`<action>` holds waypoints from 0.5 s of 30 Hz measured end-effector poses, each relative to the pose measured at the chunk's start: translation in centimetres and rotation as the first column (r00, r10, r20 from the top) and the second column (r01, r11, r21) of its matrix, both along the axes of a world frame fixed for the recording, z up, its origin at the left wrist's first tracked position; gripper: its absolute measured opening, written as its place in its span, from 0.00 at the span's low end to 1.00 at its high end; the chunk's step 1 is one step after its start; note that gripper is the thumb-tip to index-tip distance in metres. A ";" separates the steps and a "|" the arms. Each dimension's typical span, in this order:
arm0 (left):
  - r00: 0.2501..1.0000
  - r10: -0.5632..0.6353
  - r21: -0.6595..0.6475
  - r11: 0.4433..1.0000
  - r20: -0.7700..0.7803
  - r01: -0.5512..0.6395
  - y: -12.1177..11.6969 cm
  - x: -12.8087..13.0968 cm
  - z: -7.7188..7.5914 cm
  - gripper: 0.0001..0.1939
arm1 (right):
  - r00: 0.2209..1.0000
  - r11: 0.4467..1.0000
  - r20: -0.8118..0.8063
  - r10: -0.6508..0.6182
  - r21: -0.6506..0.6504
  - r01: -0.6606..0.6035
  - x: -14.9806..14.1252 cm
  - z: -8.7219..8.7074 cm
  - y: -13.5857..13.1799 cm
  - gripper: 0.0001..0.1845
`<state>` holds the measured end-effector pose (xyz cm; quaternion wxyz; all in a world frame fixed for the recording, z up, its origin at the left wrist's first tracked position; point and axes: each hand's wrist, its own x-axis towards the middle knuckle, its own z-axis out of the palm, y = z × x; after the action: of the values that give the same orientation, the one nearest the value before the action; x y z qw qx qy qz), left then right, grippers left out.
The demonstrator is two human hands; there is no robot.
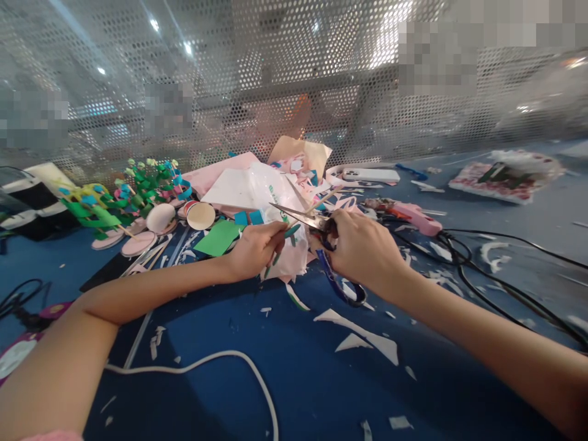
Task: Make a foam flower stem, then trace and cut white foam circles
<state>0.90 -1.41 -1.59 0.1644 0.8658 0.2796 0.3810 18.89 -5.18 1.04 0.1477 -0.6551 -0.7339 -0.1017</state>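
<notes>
My right hand point(362, 248) is closed round the blue handles of a pair of scissors point(305, 217), whose open blades point left toward my other hand. My left hand point(255, 248) pinches a small green strip point(289, 233) of foam or paper, held at the blades' tips. Both hands hover over a blue table point(285, 367), above a heap of pink and white sheets point(257, 184) and a clear plastic bag.
Finished green, blue and pink craft flowers point(133, 190) stand at the left. A pink glue gun point(413, 215) with black cables lies right of my hands. A white phone point(370, 175), a white cord point(206, 361) and paper scraps litter the table. A perforated metal screen rises behind.
</notes>
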 end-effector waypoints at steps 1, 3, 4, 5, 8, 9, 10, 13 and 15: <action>1.000 0.000 -0.024 1.000 0.003 0.000 0.0 0.0 0.0 0.10 | 1.000 1.000 0.005 -0.001 0.006 0.001 0.0 0.0 0.0 0.22; 1.000 0.003 -0.045 0.999 0.003 -0.003 0.2 -0.1 0.0 0.09 | 1.000 1.000 0.009 0.010 0.018 -0.010 0.2 -0.1 0.1 0.22; 1.000 0.005 -0.040 0.999 -0.002 -0.005 0.4 -0.1 -0.1 0.09 | 1.000 0.999 0.010 0.020 0.027 -0.020 0.2 -0.1 0.2 0.22; 1.000 0.008 -0.028 1.000 -0.009 -0.008 0.6 -0.2 -0.2 0.09 | 0.999 0.999 0.010 0.032 0.036 -0.032 0.3 -0.1 0.2 0.22; 1.000 0.018 0.036 0.999 -0.018 -0.017 1.0 -0.2 -0.4 0.08 | 0.998 0.997 0.008 0.066 0.040 -0.066 0.4 -0.1 0.3 0.20; 1.000 0.018 0.048 0.999 -0.016 -0.017 1.0 -0.2 -0.4 0.08 | 0.998 0.997 0.001 0.069 0.028 -0.069 0.4 -0.1 0.2 0.19; 1.000 0.013 0.048 0.999 -0.016 -0.013 0.9 -0.2 -0.4 0.08 | 0.998 0.998 -0.010 0.067 0.010 -0.067 0.4 -0.1 0.2 0.17; 1.000 -0.009 -0.012 1.000 -0.017 0.008 0.4 -0.1 -0.3 0.09 | 0.995 0.996 -0.061 0.073 -0.040 -0.075 0.4 0.0 0.2 0.13; 1.000 -0.013 -0.052 0.999 -0.015 0.012 0.1 0.0 -0.1 0.09 | 0.989 0.990 -0.088 0.119 -0.066 -0.125 0.6 0.1 0.4 0.10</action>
<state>0.88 -1.34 -1.70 0.1871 0.8658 0.2853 0.3661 19.50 -4.76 1.10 0.1607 -0.6175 -0.7690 -0.0386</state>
